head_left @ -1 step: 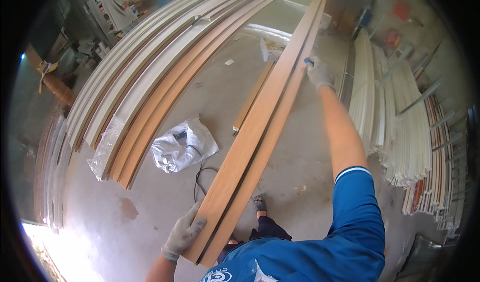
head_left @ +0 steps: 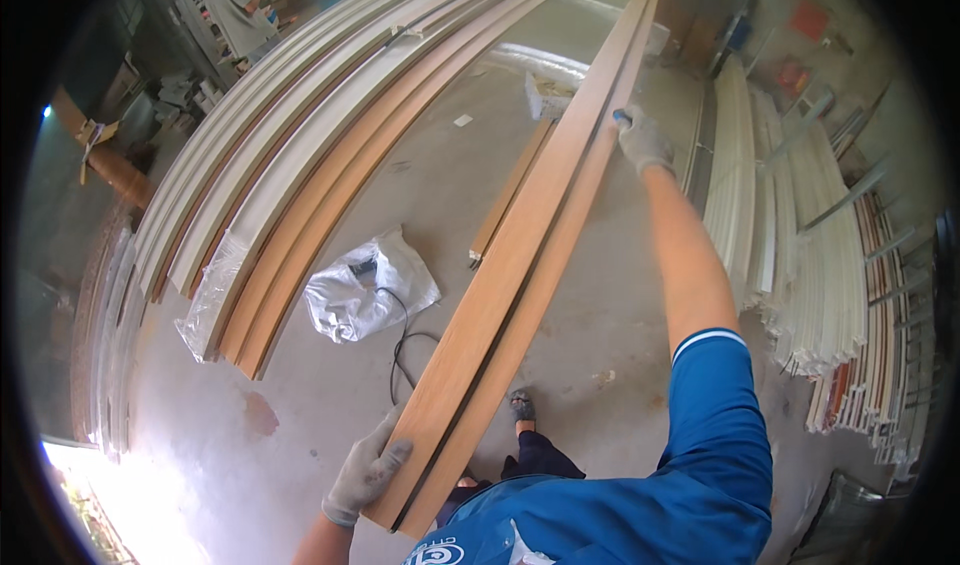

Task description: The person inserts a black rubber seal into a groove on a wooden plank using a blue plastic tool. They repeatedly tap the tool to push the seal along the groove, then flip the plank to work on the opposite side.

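A long wood-coloured board (head_left: 500,295) with a dark groove along its length slants from near my body toward the far right. In a pale work glove, my left hand (head_left: 368,470) grips the left edge of its near end, thumb on the top face. Farther along, my right hand (head_left: 645,143), gloved too, is closed at the right edge of the board. A small blue-ended thing (head_left: 622,117) pokes out of its fingers; its kind cannot be made out. Whether this hand also grips the board is unclear.
Long white and wood-coloured profiles (head_left: 300,195) lie side by side at the left. A white plastic sack (head_left: 365,300) with a black cord sits on the floor beside a short wooden strip (head_left: 512,195). Racked pale profiles (head_left: 815,235) stand right. Another person (head_left: 240,10) is far left.
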